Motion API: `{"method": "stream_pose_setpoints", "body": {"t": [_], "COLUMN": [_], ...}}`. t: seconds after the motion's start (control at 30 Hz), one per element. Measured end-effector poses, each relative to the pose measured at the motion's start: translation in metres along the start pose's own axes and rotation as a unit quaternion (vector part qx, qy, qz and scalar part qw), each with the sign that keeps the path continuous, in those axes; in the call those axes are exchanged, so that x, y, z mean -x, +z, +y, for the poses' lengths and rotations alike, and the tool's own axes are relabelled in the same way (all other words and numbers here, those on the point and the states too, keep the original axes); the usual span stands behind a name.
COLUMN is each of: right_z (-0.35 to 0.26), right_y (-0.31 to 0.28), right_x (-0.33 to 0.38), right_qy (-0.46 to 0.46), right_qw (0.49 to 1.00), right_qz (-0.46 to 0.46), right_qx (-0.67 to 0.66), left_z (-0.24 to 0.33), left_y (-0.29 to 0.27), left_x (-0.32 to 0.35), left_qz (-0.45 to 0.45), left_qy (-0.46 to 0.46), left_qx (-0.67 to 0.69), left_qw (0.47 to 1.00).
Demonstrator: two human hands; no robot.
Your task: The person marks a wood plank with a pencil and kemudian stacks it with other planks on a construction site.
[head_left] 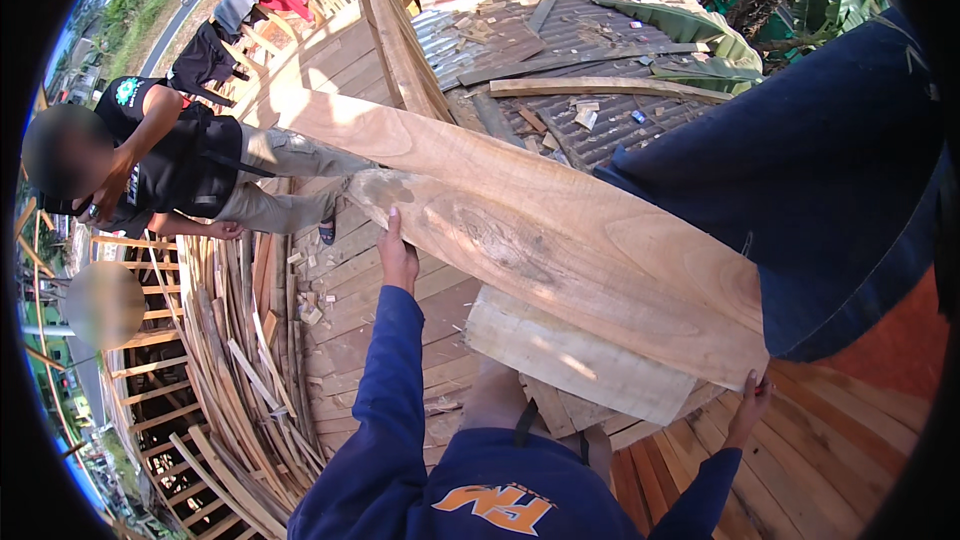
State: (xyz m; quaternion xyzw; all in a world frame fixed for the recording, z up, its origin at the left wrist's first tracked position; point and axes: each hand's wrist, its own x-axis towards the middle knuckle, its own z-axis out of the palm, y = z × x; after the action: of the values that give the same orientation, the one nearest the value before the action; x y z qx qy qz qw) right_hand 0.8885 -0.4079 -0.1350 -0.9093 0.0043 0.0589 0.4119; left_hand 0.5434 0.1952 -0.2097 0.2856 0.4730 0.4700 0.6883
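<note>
Left hand (397, 255) grips the far end, right hand (748, 405) the near end of a long, stiff, likely heavy plank (560, 260).

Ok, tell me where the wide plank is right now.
In the head view the wide plank runs diagonally across the centre, held between the left hand and right hand, above the plank decking.

Plank (560, 250) pale tan, darker brown grain swirls. Sleeves (385, 410) navy blue, orange-white print on chest. Co-worker's shirt (180, 165) black, trousers (280, 180) khaki. Corrugated roof (600, 120) rusty grey-brown.
</note>
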Motion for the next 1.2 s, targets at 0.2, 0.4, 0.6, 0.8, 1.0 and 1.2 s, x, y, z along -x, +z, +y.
{"method": "stream_pose_setpoints", "body": {"t": [0.2,0.4,0.6,0.8,1.0,1.2], "right_z": [0.019,0.042,0.044,0.075,0.050,0.049], "right_y": [-0.002,0.001,0.001,-0.003,0.000,0.002], "right_x": [-0.002,-0.007,-0.009,-0.018,-0.011,-0.009], "right_qy": [0.010,-0.018,0.059,-0.006,0.029,0.007], "right_qw": [1.000,1.000,0.998,1.000,0.999,0.999], "right_qz": [0.005,0.023,-0.006,0.027,0.007,0.015], "right_qx": [0.007,-0.009,-0.028,0.011,-0.025,-0.028], "left_z": [0.004,0.002,0.007,-0.003,-0.001,0.002], "left_y": [0.004,-0.002,0.002,-0.010,-0.017,-0.005], "left_x": [-0.003,-0.005,0.000,-0.013,-0.015,-0.008], "left_qz": [-0.023,-0.027,-0.013,-0.032,-0.049,-0.031], "left_qy": [-0.020,-0.012,-0.013,-0.016,-0.024,-0.026], "left_qx": [0.013,-0.014,-0.029,-0.035,-0.032,-0.048], "left_qw": [0.999,0.999,0.999,0.999,0.998,0.998]}}
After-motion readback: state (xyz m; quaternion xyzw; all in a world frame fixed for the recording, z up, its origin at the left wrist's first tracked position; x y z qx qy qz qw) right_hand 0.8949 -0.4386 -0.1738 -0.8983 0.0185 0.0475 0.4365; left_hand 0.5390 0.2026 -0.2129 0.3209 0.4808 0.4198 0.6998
